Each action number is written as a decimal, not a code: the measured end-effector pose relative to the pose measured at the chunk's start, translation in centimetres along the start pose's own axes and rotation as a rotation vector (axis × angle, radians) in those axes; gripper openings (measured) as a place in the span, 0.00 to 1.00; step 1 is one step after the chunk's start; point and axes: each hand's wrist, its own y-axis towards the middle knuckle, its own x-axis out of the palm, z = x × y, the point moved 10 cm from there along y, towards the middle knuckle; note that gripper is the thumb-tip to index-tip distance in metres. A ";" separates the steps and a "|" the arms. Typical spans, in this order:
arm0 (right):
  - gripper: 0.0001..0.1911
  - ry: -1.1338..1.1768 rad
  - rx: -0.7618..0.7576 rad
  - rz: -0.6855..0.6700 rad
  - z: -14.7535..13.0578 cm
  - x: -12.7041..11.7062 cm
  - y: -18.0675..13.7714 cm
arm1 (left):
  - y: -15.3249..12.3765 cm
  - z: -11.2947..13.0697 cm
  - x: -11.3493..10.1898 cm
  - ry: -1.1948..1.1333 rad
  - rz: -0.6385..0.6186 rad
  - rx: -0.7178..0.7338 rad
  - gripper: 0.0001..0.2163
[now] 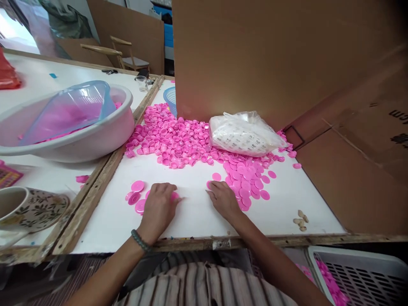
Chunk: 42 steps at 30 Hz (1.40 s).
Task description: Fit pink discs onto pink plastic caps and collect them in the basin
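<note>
My left hand is low over the white tabletop with its fingers curled. A pink disc shows between its thumb and forefinger. Just left of that hand lie several loose pink discs, one of them tilted. My right hand is bent down at the table, its fingertips closed at another pink disc that is partly covered. Beside it spreads a pile of flat pink discs. Behind both hands is a heap of small pink cup-shaped caps. The undersides of both hands are hidden.
A filled clear plastic bag rests on the heap before a tall cardboard wall. Left are a white basin with a blue scoop-like basket and a leaf-patterned mug. Peanuts lie right; a crate stands below.
</note>
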 end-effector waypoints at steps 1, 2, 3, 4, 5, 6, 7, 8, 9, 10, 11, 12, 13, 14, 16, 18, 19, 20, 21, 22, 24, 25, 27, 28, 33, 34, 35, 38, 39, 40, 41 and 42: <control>0.10 -0.020 -0.030 -0.030 -0.4 0.4 0.3 | -0.2 0.9 0.0 0.045 0.031 0.092 0.09; 0.11 -0.024 -0.061 -0.052 -1.0 0.8 0.6 | -0.5 1.4 0.3 0.075 0.043 0.159 0.08; 0.11 -0.010 -0.088 -0.065 -1.7 1.0 0.9 | -0.6 1.4 0.7 0.096 0.042 0.193 0.07; 0.11 0.021 -0.111 -0.074 -2.3 1.3 1.1 | -0.7 1.0 1.1 0.111 0.040 0.196 0.07; 0.11 0.064 -0.127 -0.076 -2.8 1.4 1.4 | -0.7 0.4 1.4 0.123 0.037 0.181 0.07; 0.10 0.108 -0.129 -0.066 -3.0 1.4 1.8 | -0.7 -0.3 1.4 0.133 0.041 0.156 0.08; 0.11 0.143 -0.109 -0.040 -2.7 1.2 2.4 | -0.7 -0.9 1.2 0.139 0.052 0.131 0.08; 0.11 0.163 -0.064 0.001 -2.0 0.8 3.1 | -0.6 -1.3 0.8 0.143 0.070 0.111 0.09; 0.12 0.165 0.000 0.054 -0.8 0.3 4.0 | -0.5 -1.4 0.3 0.139 0.091 0.096 0.09; 0.12 0.150 0.075 0.113 0.7 -0.2 4.9 | -0.2 -1.3 -0.2 0.121 0.109 0.086 0.08; 0.13 0.126 0.155 0.160 2.4 -0.7 5.8 | 0.1 -1.0 -0.6 0.088 0.118 0.080 0.08; 0.12 0.095 0.233 0.194 4.0 -1.0 6.7 | 0.6 -0.4 -0.7 0.041 0.113 0.081 0.07; 0.12 0.071 0.301 0.195 5.4 -1.0 7.6 | 1.1 0.2 -0.5 -0.013 0.097 0.088 0.08; 0.11 0.062 0.364 0.172 6.7 -0.6 8.4 | 1.7 1.0 -0.1 -0.064 0.074 0.098 0.09; 0.10 0.070 0.428 0.092 8.1 0.4 9.4 | 2.8 2.3 1.5 -0.136 0.022 0.114 0.12; 0.13 0.091 0.426 0.030 8.2 1.3 9.4 | 3.7 2.9 3.6 -0.189 -0.041 0.105 0.15; 0.13 0.105 0.390 0.025 7.6 1.4 9.2 | 3.9 2.8 4.6 -0.220 -0.071 0.089 0.16; 0.13 0.123 0.332 0.034 6.8 1.3 8.7 | 4.0 2.6 5.5 -0.257 -0.095 0.071 0.17; 0.12 0.143 0.256 0.042 5.6 1.0 8.0 | 4.1 2.3 6.2 -0.299 -0.109 0.053 0.17; 0.10 0.163 0.165 0.044 4.2 0.8 7.2 | 4.0 2.0 6.7 -0.344 -0.113 0.038 0.18; 0.09 0.187 -0.022 0.009 1.2 0.7 5.3 | 3.8 1.4 7.1 -0.428 -0.103 0.017 0.18; 0.09 0.188 -0.089 -0.019 -0.1 0.8 4.3 | 3.8 1.1 7.1 -0.463 -0.098 0.009 0.18; 0.11 0.178 -0.174 -0.055 -2.0 1.1 2.8 | 3.7 0.7 7.1 -0.509 -0.088 -0.005 0.18; 0.12 0.166 -0.201 -0.058 -2.6 1.2 2.3 | 3.7 0.7 7.1 -0.519 -0.085 -0.010 0.18; 0.16 0.002 -0.292 -0.095 -4.4 1.9 2.2 | 3.4 0.8 7.0 -0.519 -0.078 -0.023 0.18; 0.16 -0.030 -0.315 -0.119 -4.6 2.1 2.4 | 3.4 0.8 7.0 -0.515 -0.076 -0.022 0.18; 0.16 -0.055 -0.336 -0.142 -4.8 2.4 2.5 | 3.3 0.9 6.9 -0.510 -0.075 -0.020 0.18; 0.15 -0.092 -0.374 -0.178 -5.4 2.8 2.8 | 3.1 0.9 6.9 -0.498 -0.079 -0.019 0.18; 0.15 -0.096 -0.376 -0.179 -5.4 2.9 2.9 | 3.1 0.9 6.9 -0.499 -0.082 -0.020 0.19; 0.14 -0.093 -0.372 -0.175 -5.4 2.8 2.9 | 3.1 0.8 6.9 -0.505 -0.085 -0.020 0.19; 0.14 -0.079 -0.361 -0.170 -5.3 2.8 3.0 | 3.2 0.7 6.9 -0.517 -0.087 -0.020 0.19; 0.14 -0.050 -0.337 -0.163 -5.1 2.7 3.2 | 3.2 0.6 6.8 -0.536 -0.089 -0.021 0.20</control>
